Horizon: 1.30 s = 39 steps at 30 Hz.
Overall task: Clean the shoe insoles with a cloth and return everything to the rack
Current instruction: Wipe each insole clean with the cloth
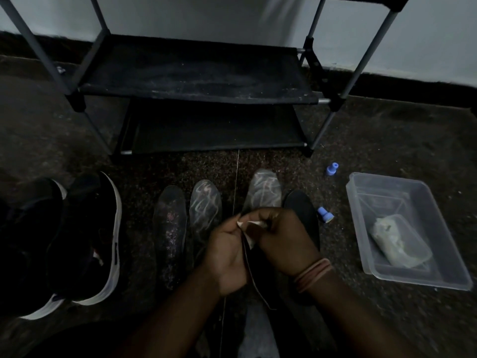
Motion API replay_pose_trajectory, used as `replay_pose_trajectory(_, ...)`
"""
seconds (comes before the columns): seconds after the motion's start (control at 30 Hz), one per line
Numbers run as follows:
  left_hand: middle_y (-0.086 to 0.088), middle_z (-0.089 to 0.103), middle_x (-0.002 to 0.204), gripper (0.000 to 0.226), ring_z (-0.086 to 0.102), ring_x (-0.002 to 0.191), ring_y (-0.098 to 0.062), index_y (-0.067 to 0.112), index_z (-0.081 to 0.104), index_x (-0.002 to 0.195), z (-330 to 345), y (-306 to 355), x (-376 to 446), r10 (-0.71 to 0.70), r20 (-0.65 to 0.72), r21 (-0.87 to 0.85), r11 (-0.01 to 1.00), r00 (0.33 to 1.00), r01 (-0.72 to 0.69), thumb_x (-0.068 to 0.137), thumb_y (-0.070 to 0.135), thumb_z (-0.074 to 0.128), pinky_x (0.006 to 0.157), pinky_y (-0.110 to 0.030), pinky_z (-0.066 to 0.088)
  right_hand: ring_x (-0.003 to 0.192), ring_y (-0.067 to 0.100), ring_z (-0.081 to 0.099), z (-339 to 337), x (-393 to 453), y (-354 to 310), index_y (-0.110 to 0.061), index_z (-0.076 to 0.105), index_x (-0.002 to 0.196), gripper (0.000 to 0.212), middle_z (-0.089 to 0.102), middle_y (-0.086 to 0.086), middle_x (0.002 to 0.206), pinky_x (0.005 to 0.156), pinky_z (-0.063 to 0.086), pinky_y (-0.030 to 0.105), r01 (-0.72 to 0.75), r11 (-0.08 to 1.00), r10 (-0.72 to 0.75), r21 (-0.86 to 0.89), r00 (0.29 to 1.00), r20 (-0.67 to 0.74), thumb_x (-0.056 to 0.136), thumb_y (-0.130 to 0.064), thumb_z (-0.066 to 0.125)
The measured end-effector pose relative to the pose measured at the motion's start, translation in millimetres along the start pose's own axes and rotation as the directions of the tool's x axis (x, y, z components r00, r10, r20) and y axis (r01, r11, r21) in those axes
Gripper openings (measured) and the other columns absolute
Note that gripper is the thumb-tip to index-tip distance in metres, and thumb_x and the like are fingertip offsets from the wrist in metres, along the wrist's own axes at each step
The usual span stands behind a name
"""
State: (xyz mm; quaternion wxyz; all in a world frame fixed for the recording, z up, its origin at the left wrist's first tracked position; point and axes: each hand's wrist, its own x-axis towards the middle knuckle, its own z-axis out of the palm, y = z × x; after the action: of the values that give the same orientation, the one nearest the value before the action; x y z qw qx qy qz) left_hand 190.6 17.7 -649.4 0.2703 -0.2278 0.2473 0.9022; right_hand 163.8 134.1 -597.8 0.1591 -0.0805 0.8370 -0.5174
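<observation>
Nearest the camera, the left hand [227, 250] and the right hand [286, 239] meet over a dark insole [260, 277] held on edge between them, above the floor [387, 130]. The left hand's fingers curl round the insole's edge; the right hand's fingers pinch a small white cloth [251, 232] against it. To wipe well, I judge the left hand should brace the insole firmly while the right draws the cloth along its length in steady strokes, turning to a fresh fold as dirt lifts.

Just beyond lie four more insoles: a speckled insole [170, 228], two pale streaked ones [205, 205] [263, 191] and a black insole [304, 215]. Dark shoes with white soles [85, 241] sit at the left. At the right a clear tub [423, 187] holds a wrapped bundle [400, 241], with two blue caps [325, 215] [332, 168] near it. Farthest stands the rack [196, 73], its shelves dusty.

The dim light hides most of the held insole's surface, the hands cover most of the cloth, and the bundle's contents cannot be told.
</observation>
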Motion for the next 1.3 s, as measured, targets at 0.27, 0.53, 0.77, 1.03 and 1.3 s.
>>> replay_pose_trajectory(0.27, -0.027, 0.057, 0.139, 0.072, 0.051, 0.135, -0.037, -0.003, 0.052, 0.141, -8.9, 17.5, 3.4, 0.106, -0.097, -0.206, 0.971, 0.990, -0.124, 0.094, 0.051, 0.040, 0.113, -0.049, 0.038, 0.085, 0.000, 0.070, 11.2, -5.3, 3.0, -0.023, 0.077, 0.090, 0.011, 0.076, -0.010, 0.089, 0.085, 0.057, 0.028, 0.063, 0.992, -0.034, -0.112, 0.970, 0.241, 0.089, -0.018, 0.068)
replay_pose_trajectory(0.53, -0.015, 0.066, 0.133, 0.098, 0.064, 0.122, -0.027, 0.009, 0.067, 0.131, 6.2, 7.1, 1.5, 0.081, -0.040, -0.049, 0.995, 0.996, -0.083, 0.083, 0.087, 0.031, 0.105, -0.043, 0.045, 0.083, 0.011, 0.064, 10.3, -7.4, 7.5, -0.019, 0.074, 0.086, 0.014, 0.070, -0.001, 0.090, 0.080, 0.048, 0.026, 0.214, 0.876, -0.292, -0.432, 0.948, -0.123, 0.087, -0.008, 0.065)
replay_pose_trajectory(0.77, -0.018, 0.062, 0.136, 0.102, 0.058, 0.130, -0.032, 0.008, 0.062, 0.135, -0.8, 2.3, 5.5, 0.104, -0.064, -0.033, 0.994, 0.992, -0.107, 0.080, 0.089, 0.033, 0.118, -0.048, 0.034, 0.086, 0.010, 0.064, 19.6, -12.1, 3.3, -0.024, 0.072, 0.089, 0.015, 0.068, -0.006, 0.091, 0.078, 0.052, 0.037, 0.286, 0.886, -0.302, -0.366, 0.953, 0.016, 0.087, -0.015, 0.061)
replay_pose_trajectory(1.03, -0.011, 0.070, 0.127, 0.085, 0.068, 0.116, -0.022, 0.017, 0.068, 0.125, 12.4, -9.5, 1.0, 0.099, -0.101, 0.096, 0.991, 0.990, -0.089, 0.087, 0.080, 0.026, 0.102, -0.039, 0.049, 0.073, 0.014, 0.061, 5.0, -7.1, 2.0, -0.017, 0.070, 0.074, 0.016, 0.065, 0.000, 0.079, 0.069, 0.050, 0.037, 0.205, 0.857, -0.291, -0.473, 0.950, -0.114, 0.085, -0.008, 0.063)
replay_pose_trajectory(1.3, -0.006, 0.067, 0.133, 0.076, 0.063, 0.123, -0.021, 0.022, 0.062, 0.135, 17.4, -15.6, 0.3, 0.074, -0.079, 0.179, 0.982, 0.994, -0.058, 0.088, 0.075, 0.033, 0.106, -0.041, 0.047, 0.076, 0.023, 0.054, -14.2, 0.5, 15.5, -0.019, 0.059, 0.065, 0.030, 0.056, 0.007, 0.076, 0.071, 0.046, 0.045, -0.017, 0.800, -0.214, -0.600, 0.926, -0.311, 0.092, -0.028, 0.049)
